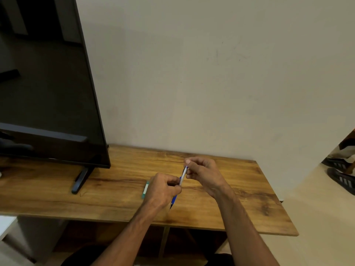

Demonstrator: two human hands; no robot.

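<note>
A pen (183, 175) with a silver upper barrel and a blue lower part is held above the wooden table (119, 191), tip pointing down toward me. My left hand (163, 191) grips its lower half, fingers curled round it. My right hand (203, 174) pinches the pen's top end between thumb and fingers. A small green and white object (145, 189) lies flat on the table just left of my left hand, partly hidden by it.
A large black TV (48, 89) stands on the table's left part, its foot (80, 181) reaching toward the front. A plain wall rises behind the table. Dark sandals (340, 173) lie on the floor at far right.
</note>
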